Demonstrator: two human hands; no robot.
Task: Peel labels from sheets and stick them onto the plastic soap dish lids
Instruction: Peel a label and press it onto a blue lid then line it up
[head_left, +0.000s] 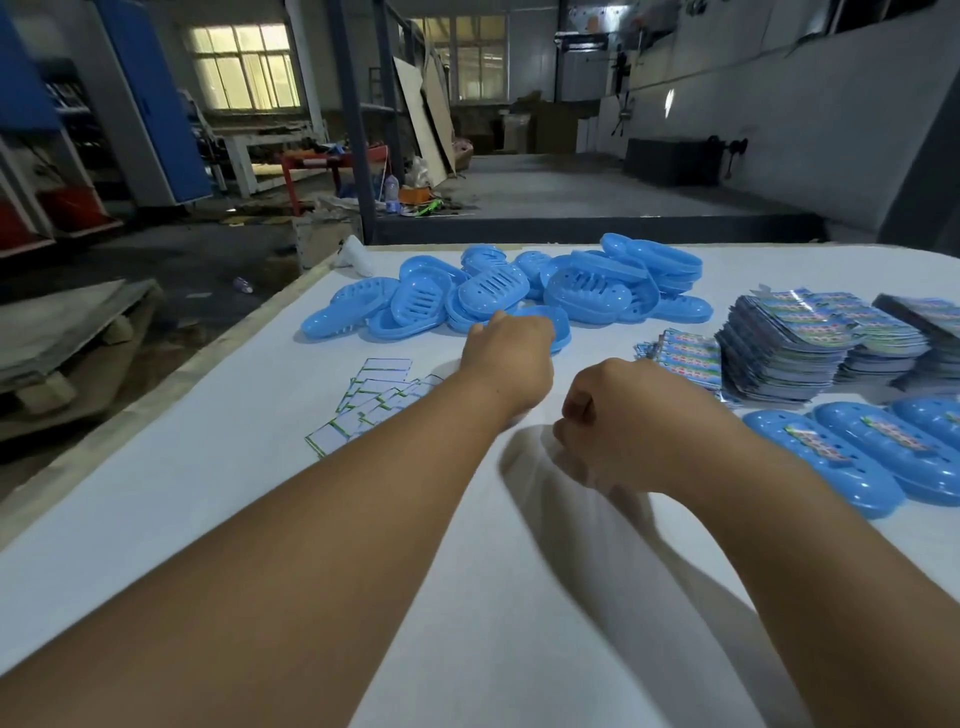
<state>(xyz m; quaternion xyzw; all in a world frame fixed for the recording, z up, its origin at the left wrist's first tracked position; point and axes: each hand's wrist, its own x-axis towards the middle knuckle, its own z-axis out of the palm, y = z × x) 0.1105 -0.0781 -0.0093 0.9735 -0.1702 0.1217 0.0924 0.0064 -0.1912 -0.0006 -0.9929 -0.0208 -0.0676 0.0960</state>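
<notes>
A heap of blue plastic soap dish lids (587, 288) lies at the far middle of the white table (218, 509). My left hand (506, 358) reaches to the heap's near edge, its fingers curled over one blue lid (558, 322); the fingertips are hidden behind the hand. My right hand (618, 421) hovers just above the table to the right, curled into a fist, blurred, with nothing showing in it. Stacks of colourful label sheets (789, 353) stand at the right. Blue lids bearing labels (831, 457) lie in a row at the near right.
Several empty white backing sheets with green edges (371, 400) lie scattered left of my left forearm. A smaller fan of label sheets (685, 358) sits between my hands and the stacks. The table's left edge (171, 384) drops to a cluttered workshop floor.
</notes>
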